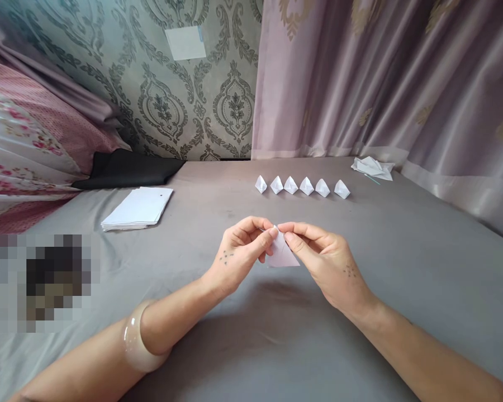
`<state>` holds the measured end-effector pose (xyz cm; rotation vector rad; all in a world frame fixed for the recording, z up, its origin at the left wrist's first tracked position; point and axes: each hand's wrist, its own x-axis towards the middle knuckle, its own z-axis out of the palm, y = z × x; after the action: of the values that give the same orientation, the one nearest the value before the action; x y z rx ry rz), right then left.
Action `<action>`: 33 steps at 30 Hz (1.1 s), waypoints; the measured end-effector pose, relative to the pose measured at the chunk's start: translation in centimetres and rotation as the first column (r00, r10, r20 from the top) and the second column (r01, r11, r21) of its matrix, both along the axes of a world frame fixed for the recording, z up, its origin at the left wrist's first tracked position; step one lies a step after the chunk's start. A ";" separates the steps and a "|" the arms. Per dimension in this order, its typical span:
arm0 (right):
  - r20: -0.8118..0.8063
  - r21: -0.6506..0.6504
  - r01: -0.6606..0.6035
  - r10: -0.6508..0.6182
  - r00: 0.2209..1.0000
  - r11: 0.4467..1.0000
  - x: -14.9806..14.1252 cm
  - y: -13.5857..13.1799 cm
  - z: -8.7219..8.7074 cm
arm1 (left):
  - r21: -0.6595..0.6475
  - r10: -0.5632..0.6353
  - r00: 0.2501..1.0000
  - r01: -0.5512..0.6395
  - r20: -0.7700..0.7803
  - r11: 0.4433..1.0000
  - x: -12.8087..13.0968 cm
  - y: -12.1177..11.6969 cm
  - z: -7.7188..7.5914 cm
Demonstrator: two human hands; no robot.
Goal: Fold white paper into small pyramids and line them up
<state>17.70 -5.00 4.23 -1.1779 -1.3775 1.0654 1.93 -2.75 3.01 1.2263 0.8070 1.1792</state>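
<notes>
- Two bare hands meet at the middle of my view, both grips narrow: the left hand (245,245) has thumb and fingers closed on a folded white paper (284,254), and the right hand (318,251) pinches it at the upper right edge.
- The paper I have in the grip tapers to a small peak between the fingertips and widens downward to a nearly straight lower edge; its right side slants, a faint crease runs down its face, and shade gives it a pale lilac cast. My left fingers hide part of it, so I cannot tell how many layers it has.
- Beyond the grip and slightly right, I see six folded paper pieces (290,185) in a row, white, peaked and faceted, standing apart or just beside one another.
- Left of the grip and farther off lies a stack of white paper sheets (138,206), a small dark spot near one corner.
- Far right of the grip rests a crumpled white heap (371,166), a thin pale-green strip (372,179) beside it.
- Beneath everything spreads a grey sheet (218,195).
</notes>
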 end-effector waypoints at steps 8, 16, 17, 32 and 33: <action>0.041 -0.006 -0.003 0.003 0.999 1.000 -0.8 -0.4 0.2 | 0.015 0.022 1.000 -0.022 0.016 1.000 0.1 -0.2 0.1; 0.143 0.193 0.042 -0.071 0.987 0.980 -0.7 -0.3 -0.4 | 0.104 0.036 0.999 -0.040 0.035 0.994 0.2 -0.1 0.2; 0.162 0.203 0.041 -0.075 0.984 0.978 -0.6 -0.3 -0.4 | 0.110 0.032 0.999 -0.033 0.012 0.993 0.2 0.0 0.1; 0.296 0.326 0.073 -0.175 0.939 0.942 -0.1 0.6 -1.5 | -0.116 -0.005 0.995 -0.007 -0.104 0.993 -0.8 1.4 0.1; 0.301 0.345 0.055 -0.166 0.939 0.937 -0.1 0.6 -1.7 | -0.125 -0.006 0.995 -0.007 -0.103 0.992 -0.7 1.4 0.1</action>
<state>17.56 -4.41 2.56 -1.1961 -1.6482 0.5390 1.21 -1.36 3.09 1.1908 0.9443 1.0557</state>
